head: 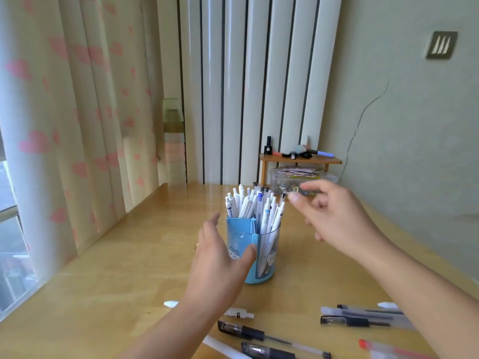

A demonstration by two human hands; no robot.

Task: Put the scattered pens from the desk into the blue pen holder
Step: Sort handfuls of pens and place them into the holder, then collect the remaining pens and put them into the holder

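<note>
I see a glossy pale wooden desk (108, 268) at lower left and a translucent blue plastic pen holder (255, 255) at centre.

Around the desk
A cream curtain with pink hearts (64, 112) hangs left; a small wooden shelf (300, 160) stands over a clear plastic box (298, 177).

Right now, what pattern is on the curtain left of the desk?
Pink hearts on cream fabric, curtain, head view.

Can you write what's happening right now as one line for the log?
left hand: open, touching blue pen holder | right hand: open, empty, above holder | pens on desk: several left | desk
</note>
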